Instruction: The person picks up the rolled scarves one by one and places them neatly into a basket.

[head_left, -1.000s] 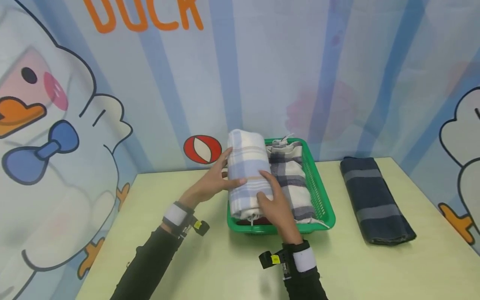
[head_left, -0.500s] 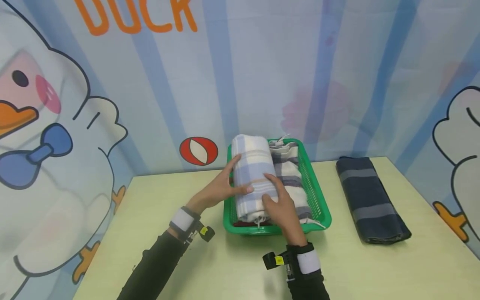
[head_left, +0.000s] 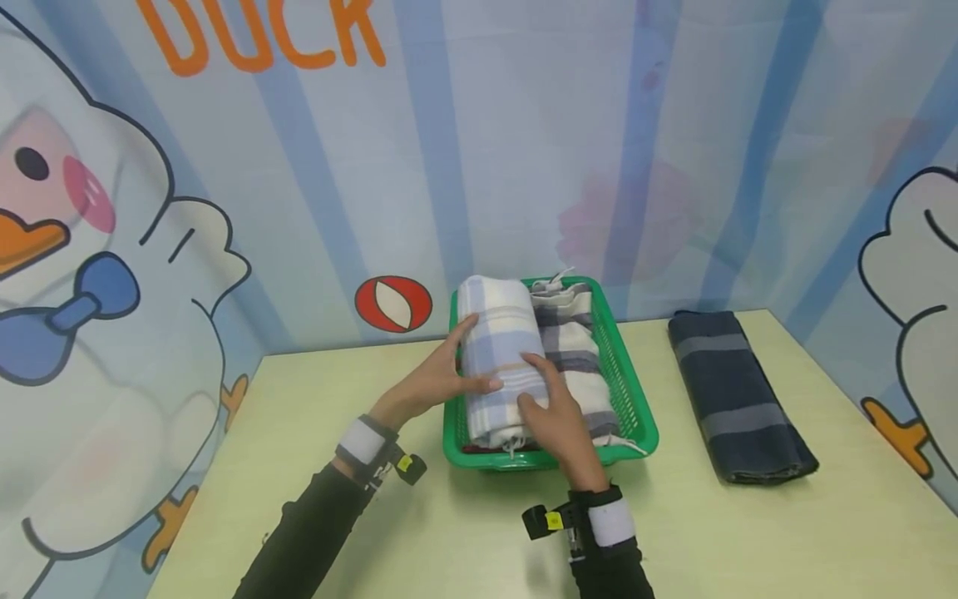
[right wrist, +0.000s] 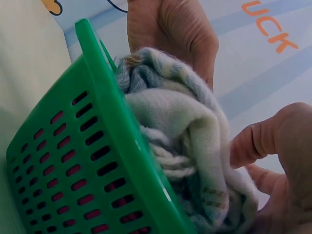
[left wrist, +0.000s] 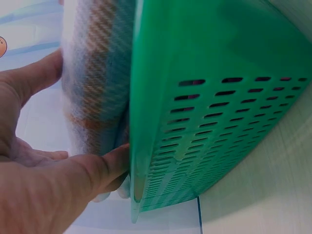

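A rolled white and light-blue plaid scarf [head_left: 500, 333] lies along the left side of a green plastic basket [head_left: 644, 408]. My left hand [head_left: 430, 383] holds it from the left, thumb on top and fingers at its outer side. From the right, my right hand [head_left: 561, 420] grips the near half, thumb apart from the fingers. In the left wrist view, the left hand's [left wrist: 53, 190] fingertips reach down between the scarf [left wrist: 95, 83] and the basket rim [left wrist: 146, 97]. Fringe and rolled layers of the scarf [right wrist: 195, 112] show in the right wrist view beside the right hand [right wrist: 292, 156].
A cream and dark-grey checked scarf [head_left: 580, 353] fills the basket's right side. Something dark red [head_left: 479, 449] shows beneath the held scarf. A folded navy cloth with grey stripes [head_left: 741, 399] lies to the right on the pale table [head_left: 359, 532]. A printed curtain backs the table.
Both hands have lowered the plaid scarf a little, and it now sits farther inside the basket rim. The camera view has shifted slightly. Both hands keep their hold.
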`<state>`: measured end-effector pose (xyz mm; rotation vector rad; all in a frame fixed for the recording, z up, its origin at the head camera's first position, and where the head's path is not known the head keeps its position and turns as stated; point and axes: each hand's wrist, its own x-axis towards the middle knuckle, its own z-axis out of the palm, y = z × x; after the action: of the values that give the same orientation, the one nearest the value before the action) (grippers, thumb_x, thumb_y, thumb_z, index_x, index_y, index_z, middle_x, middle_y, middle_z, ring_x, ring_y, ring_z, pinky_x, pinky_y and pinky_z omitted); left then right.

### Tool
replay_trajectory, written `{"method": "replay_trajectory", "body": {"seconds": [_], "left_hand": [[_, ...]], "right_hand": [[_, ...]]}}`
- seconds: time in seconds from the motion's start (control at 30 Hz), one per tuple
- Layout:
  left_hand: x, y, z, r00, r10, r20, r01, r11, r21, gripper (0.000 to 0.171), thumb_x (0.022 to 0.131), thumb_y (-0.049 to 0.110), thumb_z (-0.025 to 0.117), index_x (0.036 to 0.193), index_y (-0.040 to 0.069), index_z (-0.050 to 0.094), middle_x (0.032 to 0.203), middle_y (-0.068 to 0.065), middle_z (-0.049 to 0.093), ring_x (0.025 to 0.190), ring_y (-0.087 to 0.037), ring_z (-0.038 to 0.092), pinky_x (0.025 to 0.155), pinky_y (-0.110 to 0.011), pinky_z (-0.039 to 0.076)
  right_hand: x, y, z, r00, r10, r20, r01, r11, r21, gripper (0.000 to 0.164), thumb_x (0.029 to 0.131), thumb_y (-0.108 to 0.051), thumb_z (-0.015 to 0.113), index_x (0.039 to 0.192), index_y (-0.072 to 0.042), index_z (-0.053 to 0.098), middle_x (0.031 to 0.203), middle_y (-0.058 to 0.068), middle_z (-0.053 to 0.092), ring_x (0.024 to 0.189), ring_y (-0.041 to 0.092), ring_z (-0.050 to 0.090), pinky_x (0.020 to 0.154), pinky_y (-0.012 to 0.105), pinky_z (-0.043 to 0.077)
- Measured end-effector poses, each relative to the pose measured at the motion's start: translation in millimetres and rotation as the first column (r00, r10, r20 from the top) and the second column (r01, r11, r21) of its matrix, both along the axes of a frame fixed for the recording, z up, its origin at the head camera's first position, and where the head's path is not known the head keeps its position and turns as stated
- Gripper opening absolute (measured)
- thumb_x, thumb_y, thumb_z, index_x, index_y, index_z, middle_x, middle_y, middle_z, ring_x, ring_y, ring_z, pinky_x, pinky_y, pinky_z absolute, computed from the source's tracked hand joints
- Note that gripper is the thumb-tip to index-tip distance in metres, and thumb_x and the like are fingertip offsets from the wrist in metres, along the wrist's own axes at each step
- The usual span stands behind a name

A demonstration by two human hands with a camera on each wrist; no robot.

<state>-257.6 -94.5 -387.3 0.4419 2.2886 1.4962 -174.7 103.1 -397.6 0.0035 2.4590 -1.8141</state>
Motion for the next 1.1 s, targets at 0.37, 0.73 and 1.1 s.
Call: {"method": "replay_trajectory", "body": {"seconds": [0.37,0.73,1.1], "left_hand": [[-4.2,8.8,-1.6,0.998,0.058,0.002,-0.058,0.996,-0.063,0.096,0.087,0.039,0.071,0.157,0.030,0.005,0.160,-0.013,0.019,0.140,-0.033,0.035,0.109,-0.052,0.040],[-8.3,15.9,6.4,0.994,0.093,0.054,-0.089,0.992,-0.086,0.087,0.093,0.033,0.064,0.157,0.026,0.005,0.161,-0.011,0.016,0.144,-0.033,0.029,0.113,-0.053,0.035],[-16.7,21.2,9.7,0.997,0.080,0.000,-0.079,0.988,-0.134,0.088,0.094,0.031,0.063,0.158,0.018,0.004,0.163,-0.013,0.012,0.148,-0.033,0.021,0.117,-0.054,0.028]], "right_hand": [[-6.3,1.8,-0.4,0.998,0.044,0.054,-0.046,0.998,0.031,0.057,0.098,-0.019,0.045,0.150,-0.034,0.029,0.115,0.019,0.054,0.045,0.011,0.026,0.045,0.027,0.030],[-11.5,3.3,-0.1,0.993,0.080,0.090,-0.084,0.996,0.037,0.058,0.099,-0.020,0.045,0.152,-0.032,0.026,0.093,0.013,0.054,0.046,0.012,0.023,0.046,0.027,0.029],[-17.6,3.7,-1.9,0.989,0.109,0.099,-0.113,0.993,0.036,0.059,0.099,-0.020,0.045,0.153,-0.029,0.023,0.135,0.020,0.050,0.062,0.017,0.043,0.059,0.032,0.039]]}}
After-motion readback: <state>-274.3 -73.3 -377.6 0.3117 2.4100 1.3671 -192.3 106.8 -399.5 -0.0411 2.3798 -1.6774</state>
